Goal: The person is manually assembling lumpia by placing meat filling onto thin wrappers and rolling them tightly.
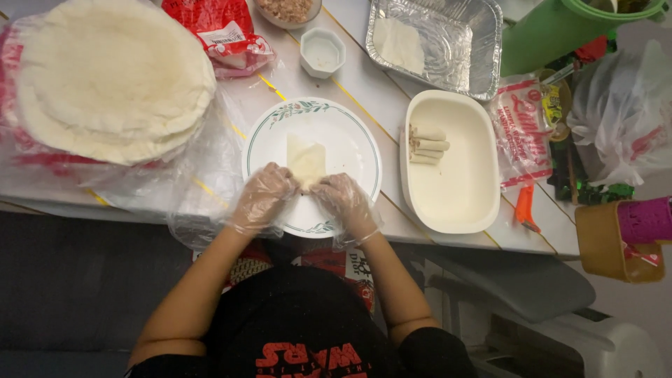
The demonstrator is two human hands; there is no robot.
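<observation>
A thin pale wrapper (306, 158) lies folded on a white plate (350, 140) with a green leaf rim. My left hand (262, 196) and my right hand (343, 199), both in clear plastic gloves, pinch the wrapper's near edge from either side. A big stack of round wrappers (105, 77) rests on plastic at the upper left. A white oval dish (455, 189) to the right of the plate holds three rolled pieces (425, 145).
A foil tray (455, 42) with one wrapper sits at the top. A small white cup (321, 52), a bowl of filling (287, 10), a red packet (224, 28), an orange tool (525, 206) and plastic bags lie around. The table edge runs close to my body.
</observation>
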